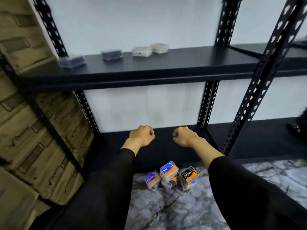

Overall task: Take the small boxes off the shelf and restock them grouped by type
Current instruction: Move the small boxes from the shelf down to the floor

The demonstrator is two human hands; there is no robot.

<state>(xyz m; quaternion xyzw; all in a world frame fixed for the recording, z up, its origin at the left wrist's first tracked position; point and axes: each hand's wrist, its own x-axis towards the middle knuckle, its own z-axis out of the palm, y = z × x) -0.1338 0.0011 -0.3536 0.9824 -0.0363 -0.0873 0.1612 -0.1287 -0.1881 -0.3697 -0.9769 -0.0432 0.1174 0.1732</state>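
Several small boxes lie on the black upper shelf (166, 67): two dark ones (72, 61) (112, 54) at the left and two clear pale ones (142, 51) (159, 48) further right. On the marble floor below sits a pile of boxes: one marked "Round" (168, 170), one marked "Charcoal" (188, 175), one marked "Smooth" (152, 179). My left hand (142, 136) and my right hand (184, 136) hover side by side in front of the lower shelf, fingers curled, holding nothing.
Black perforated uprights (260, 83) frame the rack, with another bay to the right. Stacked cardboard cartons (33, 130) fill the left side. A dark object (296, 128) sits on the lower shelf (249, 141) at the far right. The marble floor (182, 209) spreads below.
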